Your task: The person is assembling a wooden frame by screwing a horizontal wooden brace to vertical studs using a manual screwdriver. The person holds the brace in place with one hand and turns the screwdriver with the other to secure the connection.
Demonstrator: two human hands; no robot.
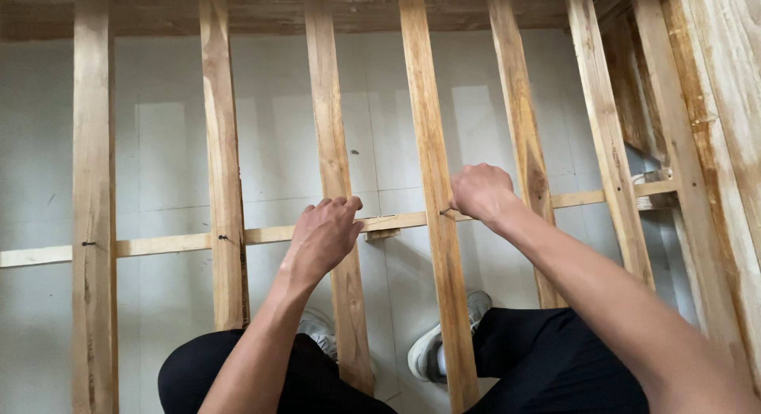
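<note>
Your left hand (323, 235) curls over the thin cross strip (178, 243) where it meets a vertical slat (335, 176), fingers wrapped on the wood and thumb tucked under. Your right hand (481, 191) is closed in a loose fist, pinching what looks like a small nail (445, 212) against the next slat (434, 184) at the level of the strip; the nail is too small to tell for certain. The frame is rough-sawn, pale yellow timber with knots and brown streaks, its slats standing side by side in front of a smooth grey tiled floor (166, 152). The strip runs level across them, already pinned by dark nail heads (87, 243) at the left. Judged from here, the nail could slip from your pinch and fall between the slats, and rough edges could splinter your fingers. Your white shoes (432, 346) stand below.
</note>
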